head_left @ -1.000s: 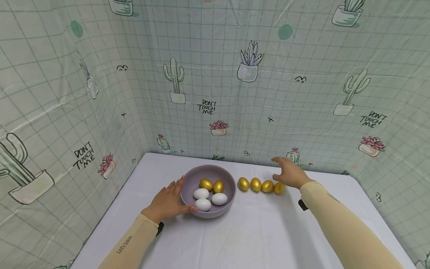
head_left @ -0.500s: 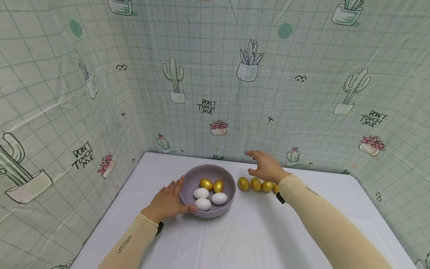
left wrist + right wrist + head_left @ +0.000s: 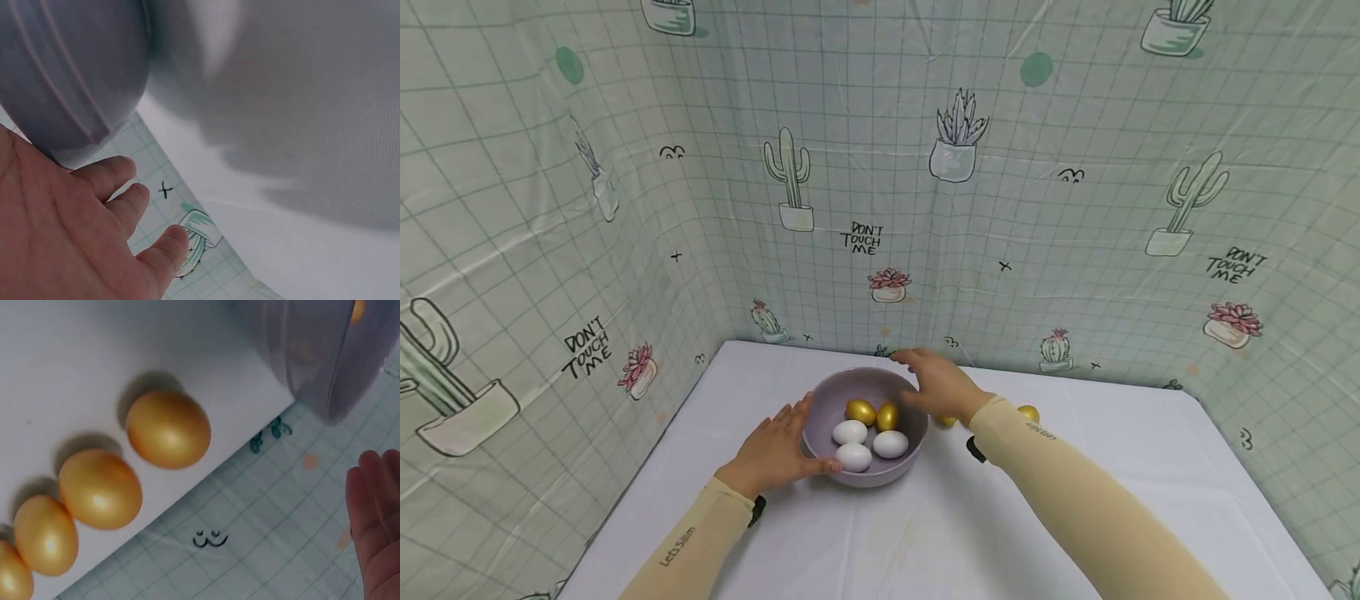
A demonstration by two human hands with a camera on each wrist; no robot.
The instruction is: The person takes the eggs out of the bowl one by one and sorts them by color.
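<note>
A mauve bowl stands upright on the table, with two golden eggs and three white eggs inside. My left hand spreads along the bowl's left side, its thumb lying at the near rim. At the right rim is my right hand, fingers stretched out and thumb blurred over the edge; whether it touches the bowl I cannot tell. Nothing is in its grasp. The right wrist view has several golden eggs in a row outside the bowl; in the head view my right arm hides most of them.
A white tabletop carries everything. Close behind it hangs a cactus-printed cloth, which also encloses the left and right sides.
My right hand has swept left from the far end of the golden egg row to the bowl's right rim. The left hand, bowl and eggs have stayed put.
</note>
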